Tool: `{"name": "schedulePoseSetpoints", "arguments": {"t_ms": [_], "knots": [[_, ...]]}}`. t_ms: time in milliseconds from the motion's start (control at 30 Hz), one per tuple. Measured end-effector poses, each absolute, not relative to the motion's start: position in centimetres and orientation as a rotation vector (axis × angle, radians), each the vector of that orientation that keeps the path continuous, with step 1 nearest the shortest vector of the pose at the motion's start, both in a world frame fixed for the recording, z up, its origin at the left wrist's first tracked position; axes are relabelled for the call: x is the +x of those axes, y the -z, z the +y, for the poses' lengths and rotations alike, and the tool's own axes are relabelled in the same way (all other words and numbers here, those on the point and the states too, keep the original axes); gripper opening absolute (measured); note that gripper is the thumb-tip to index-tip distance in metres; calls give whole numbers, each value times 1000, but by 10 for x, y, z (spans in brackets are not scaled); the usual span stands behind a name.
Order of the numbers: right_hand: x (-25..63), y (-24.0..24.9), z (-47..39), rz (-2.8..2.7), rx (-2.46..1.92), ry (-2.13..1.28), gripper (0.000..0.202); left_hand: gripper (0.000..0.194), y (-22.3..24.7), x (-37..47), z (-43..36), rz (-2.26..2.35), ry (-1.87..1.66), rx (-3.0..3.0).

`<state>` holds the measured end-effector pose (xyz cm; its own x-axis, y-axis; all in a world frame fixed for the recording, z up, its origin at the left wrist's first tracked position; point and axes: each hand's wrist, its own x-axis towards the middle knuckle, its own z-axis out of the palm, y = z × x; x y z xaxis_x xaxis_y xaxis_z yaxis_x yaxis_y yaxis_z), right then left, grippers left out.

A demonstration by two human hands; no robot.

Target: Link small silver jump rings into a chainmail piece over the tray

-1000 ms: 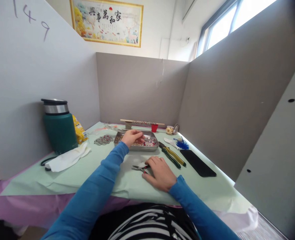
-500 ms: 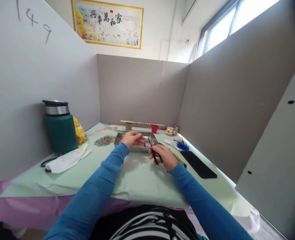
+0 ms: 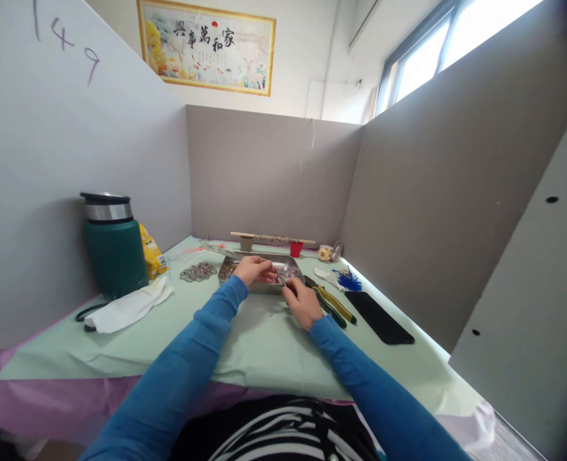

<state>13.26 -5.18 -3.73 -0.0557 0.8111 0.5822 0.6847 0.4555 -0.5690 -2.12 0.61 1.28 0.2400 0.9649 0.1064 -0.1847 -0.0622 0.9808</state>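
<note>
My left hand (image 3: 255, 271) is over the near left part of a metal tray (image 3: 230, 261) that holds small beads. Its thumb and fingers are pinched together on something too small to make out. Just to the right, my right hand (image 3: 304, 303) is closed around black-handled pliers (image 3: 280, 276), whose thin tips point up and left at the left fingertips. The handles are mostly hidden by the hand. Green-and-yellow pliers (image 3: 334, 304) lie right of that hand. Left of the tray is a beaded metal piece (image 3: 198, 272).
A green bottle (image 3: 115, 253), yellow packet (image 3: 151, 253) and white cloth (image 3: 132, 307) are at left. Behind the tray, a beaded stick (image 3: 271, 238) rests on two cups, one red (image 3: 295, 249). A black phone (image 3: 379, 317) and blue tassel (image 3: 349, 280) are at right.
My right hand has moved slightly left and turned, bringing the pliers' tips to the left fingertips. More of the green-and-yellow pliers now shows. My left hand has barely moved.
</note>
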Motion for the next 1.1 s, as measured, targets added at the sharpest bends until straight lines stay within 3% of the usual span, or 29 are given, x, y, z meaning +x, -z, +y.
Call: {"name": "schedulePoseSetpoints", "arguments": {"t_ms": [1100], "knots": [[132, 40, -50, -1882, -1380, 18, 18, 10, -11, -18, 6, 992, -1112, 1441]]}}
